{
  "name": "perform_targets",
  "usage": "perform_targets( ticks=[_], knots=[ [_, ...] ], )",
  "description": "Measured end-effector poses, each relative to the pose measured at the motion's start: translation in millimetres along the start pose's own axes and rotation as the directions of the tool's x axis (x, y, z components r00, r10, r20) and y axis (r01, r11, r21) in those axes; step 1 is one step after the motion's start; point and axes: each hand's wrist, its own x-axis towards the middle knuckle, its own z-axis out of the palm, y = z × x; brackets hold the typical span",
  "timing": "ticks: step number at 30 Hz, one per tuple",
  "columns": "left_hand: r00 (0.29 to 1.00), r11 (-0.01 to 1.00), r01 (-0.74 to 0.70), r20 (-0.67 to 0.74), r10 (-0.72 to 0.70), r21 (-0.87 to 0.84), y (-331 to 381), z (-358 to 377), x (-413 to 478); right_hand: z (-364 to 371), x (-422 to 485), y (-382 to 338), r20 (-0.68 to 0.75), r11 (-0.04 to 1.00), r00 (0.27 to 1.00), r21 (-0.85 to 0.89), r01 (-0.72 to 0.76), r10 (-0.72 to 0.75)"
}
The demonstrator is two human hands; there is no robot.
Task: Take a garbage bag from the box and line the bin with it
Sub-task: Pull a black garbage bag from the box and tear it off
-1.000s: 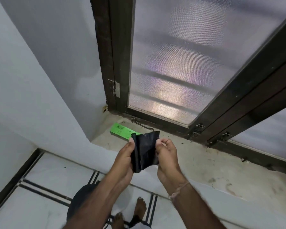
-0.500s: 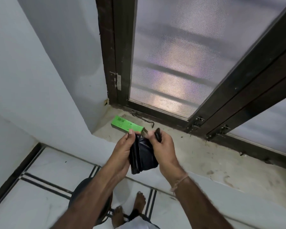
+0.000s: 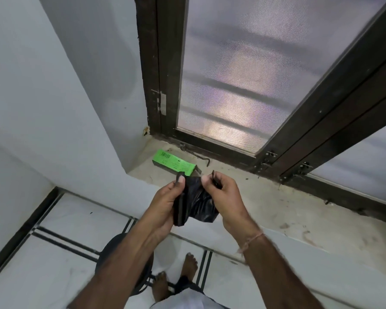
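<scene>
A folded black garbage bag hangs between my two hands over the edge of the window ledge. My left hand pinches its left top edge between thumb and fingers. My right hand pinches the right top edge, and the bag's mouth is pulled slightly apart. Just beyond my hands, the green box lies flat on the ledge with its right end open. On the floor below, a dark round bin stands mostly hidden under my left forearm.
The stained stone ledge runs along a dark-framed mesh window, with a metal hook latch lying near the box. White walls close in on the left. My bare feet stand on the white tiled floor beside the bin.
My hands have shifted their grip on the bag's top edge and drawn it a little apart, so the bag looks more crumpled. The view has moved slightly closer to the ledge.
</scene>
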Motion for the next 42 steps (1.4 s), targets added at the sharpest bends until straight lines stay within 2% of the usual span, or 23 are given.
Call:
perform_targets(
  ticks=[6,9,12,19,23,27,34,37,42],
  knots=[
    [1.0,1.0,-0.005,0.005,0.005,0.029,-1.2,0.6,-3.7,0.6,2.3,-2.3,-0.058,0.999,0.998,-0.046,-0.008,0.005],
    [1.0,0.998,-0.012,0.018,0.01,0.07,0.9,1.5,-5.2,3.5,-1.7,-9.9,0.032,0.997,0.998,0.046,-0.06,0.059],
    [1.0,0.999,-0.006,-0.022,0.007,0.041,1.7,-2.1,-4.4,4.0,-4.8,-11.4,0.101,0.999,0.995,0.049,-0.023,0.018],
    [0.999,0.998,-0.004,-0.036,0.006,0.06,-1.1,-9.2,-6.6,1.2,-2.9,-5.2,-0.028,0.999,0.999,-0.018,-0.037,0.037],
    [1.0,0.998,0.0,0.0,0.0,0.057,-1.6,-4.4,-11.5,5.6,-9.1,-13.7,0.021,0.995,0.995,0.022,-0.097,0.097],
    [0.999,0.996,-0.039,0.026,0.037,0.082,-0.8,-4.5,-11.9,8.6,-12.0,-14.4,0.099,0.997,0.994,0.06,-0.047,0.041],
    [0.998,0.998,-0.037,-0.043,0.039,0.057,-0.5,-11.9,-10.0,3.0,-1.8,0.5,0.021,0.999,1.0,-0.042,0.008,-0.007],
    [0.999,0.994,-0.047,-0.021,0.049,0.096,-0.9,-12.4,-10.7,3.2,0.5,0.0,0.019,0.998,0.999,-0.06,0.029,-0.028],
    [0.999,0.995,-0.045,0.0,0.045,0.089,-1.0,-8.5,-11.1,9.6,-1.1,-3.9,0.046,0.997,0.999,0.07,-0.031,0.028]
  ],
)
